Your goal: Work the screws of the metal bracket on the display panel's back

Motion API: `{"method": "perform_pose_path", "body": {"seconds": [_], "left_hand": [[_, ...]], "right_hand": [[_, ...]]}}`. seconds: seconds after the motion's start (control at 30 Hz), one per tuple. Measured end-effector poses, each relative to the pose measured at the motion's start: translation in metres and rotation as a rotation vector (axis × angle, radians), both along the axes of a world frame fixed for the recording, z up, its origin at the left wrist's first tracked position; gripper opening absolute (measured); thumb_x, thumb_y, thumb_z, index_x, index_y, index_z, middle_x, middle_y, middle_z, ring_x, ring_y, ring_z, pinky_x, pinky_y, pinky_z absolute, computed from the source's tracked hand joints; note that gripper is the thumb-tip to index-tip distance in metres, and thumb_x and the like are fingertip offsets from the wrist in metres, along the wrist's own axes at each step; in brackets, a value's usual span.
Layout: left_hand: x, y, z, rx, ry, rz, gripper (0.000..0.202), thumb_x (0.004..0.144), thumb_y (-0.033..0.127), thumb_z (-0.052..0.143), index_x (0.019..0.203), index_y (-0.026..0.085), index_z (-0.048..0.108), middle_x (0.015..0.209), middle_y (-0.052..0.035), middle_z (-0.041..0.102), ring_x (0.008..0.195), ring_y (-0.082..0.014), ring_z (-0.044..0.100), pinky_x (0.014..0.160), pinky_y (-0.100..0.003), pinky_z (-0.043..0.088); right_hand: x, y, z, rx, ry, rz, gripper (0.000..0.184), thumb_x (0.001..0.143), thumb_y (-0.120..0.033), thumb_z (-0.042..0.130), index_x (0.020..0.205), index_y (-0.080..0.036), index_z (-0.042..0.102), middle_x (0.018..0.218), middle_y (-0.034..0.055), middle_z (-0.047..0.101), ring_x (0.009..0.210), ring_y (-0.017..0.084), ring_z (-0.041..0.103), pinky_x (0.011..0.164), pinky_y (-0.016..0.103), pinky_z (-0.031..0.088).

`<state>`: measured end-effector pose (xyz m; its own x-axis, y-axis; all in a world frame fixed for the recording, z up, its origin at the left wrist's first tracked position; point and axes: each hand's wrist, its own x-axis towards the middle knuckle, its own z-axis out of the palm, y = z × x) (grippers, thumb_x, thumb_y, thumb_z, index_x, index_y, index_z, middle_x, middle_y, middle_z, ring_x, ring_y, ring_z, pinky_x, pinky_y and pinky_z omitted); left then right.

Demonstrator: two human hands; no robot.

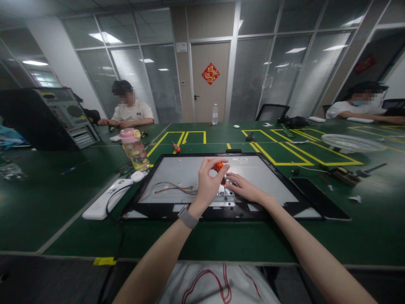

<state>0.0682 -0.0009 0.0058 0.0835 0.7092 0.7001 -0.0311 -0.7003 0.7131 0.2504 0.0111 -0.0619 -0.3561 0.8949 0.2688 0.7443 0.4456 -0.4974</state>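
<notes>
Left hand (pixel 209 181): grip closed round the orange handle of a screwdriver (pixel 219 167), held near upright, shaft down over the near middle of a flat panel (pixel 186 169); the stance probably keeps the shaft square to the panel. Right hand (pixel 247 189): low, just right of the shaft, fingers extended, perhaps steadying; cannot tell whether its grip pinches anything. Panel lies flat on the green counter (pixel 228 240), long edge toward the wearer, likely for easy reach. Thin wires (pixel 171 185) lie across its left part.

Containers: pink-lidded bottle (pixel 135 152), left of the panel, yellowish contents low down. Clear bottle (pixel 215 114) upright at the far side, label on; fill level unclear.
</notes>
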Motion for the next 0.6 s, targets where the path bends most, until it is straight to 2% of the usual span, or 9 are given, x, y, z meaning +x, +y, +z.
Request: {"method": "perform_pose_path", "body": {"seconds": [0.1, 0.2, 0.27, 0.47, 0.6], "left_hand": [[-0.0013, -0.0011, 0.0012, -0.012, -0.001, -0.009, 0.017, 0.086, 0.028, 0.056, 0.092, 0.021, 0.07, 0.09, -0.0045, 0.059, 0.084, -0.0144, 0.057, 0.078, -0.027, 0.046], [-0.0023, -0.0018, 0.0012, -0.037, -0.012, -0.119, 0.027, 0.092, 0.024, 0.042, 0.104, 0.021, 0.066, 0.102, -0.0063, 0.063, 0.096, -0.0164, 0.059, 0.086, -0.03, 0.045], [-0.0021, -0.0017, 0.0006, -0.039, -0.009, -0.154, 0.026, 0.092, 0.023, 0.043, 0.107, 0.021, 0.065, 0.101, -0.0064, 0.064, 0.095, -0.0162, 0.059, 0.084, -0.029, 0.046], [0.0007, 0.0, 0.0002, 0.013, -0.016, 0.015, 0.007, 0.078, 0.024, 0.066, 0.083, 0.018, 0.066, 0.082, -0.0011, 0.053, 0.074, -0.0108, 0.053, 0.072, -0.024, 0.044], [0.0006, 0.0003, -0.0003, -0.011, -0.006, -0.014, 0.011, 0.084, 0.024, 0.059, 0.089, 0.018, 0.066, 0.087, -0.0028, 0.056, 0.077, -0.0115, 0.054, 0.073, -0.023, 0.044]], "right_hand": [[0.0005, 0.0006, -0.0006, 0.009, 0.015, 0.009, 0.046, 0.09, -0.052, 0.041, 0.118, -0.021, 0.059, 0.134, 0.0109, 0.052, 0.128, 0.029, 0.043, 0.108, 0.048, 0.031], [0.0012, 0.0011, -0.0015, 0.008, 0.01, 0.006, 0.047, 0.089, -0.054, 0.04, 0.12, -0.022, 0.058, 0.136, 0.0105, 0.05, 0.129, 0.029, 0.042, 0.109, 0.047, 0.03], [0.0013, 0.001, -0.0015, 0.005, 0.011, 0.001, 0.048, 0.089, -0.054, 0.041, 0.12, -0.022, 0.058, 0.137, 0.0104, 0.049, 0.129, 0.029, 0.042, 0.109, 0.047, 0.03], [0.0, -0.001, 0.0013, 0.0, 0.014, 0.015, 0.046, 0.09, -0.051, 0.041, 0.12, -0.02, 0.058, 0.133, 0.0114, 0.053, 0.128, 0.029, 0.043, 0.108, 0.049, 0.03], [-0.0009, -0.0017, 0.0026, -0.001, -0.011, -0.004, 0.048, 0.09, -0.051, 0.04, 0.118, -0.017, 0.058, 0.134, 0.0146, 0.051, 0.13, 0.03, 0.041, 0.108, 0.049, 0.03]]}}
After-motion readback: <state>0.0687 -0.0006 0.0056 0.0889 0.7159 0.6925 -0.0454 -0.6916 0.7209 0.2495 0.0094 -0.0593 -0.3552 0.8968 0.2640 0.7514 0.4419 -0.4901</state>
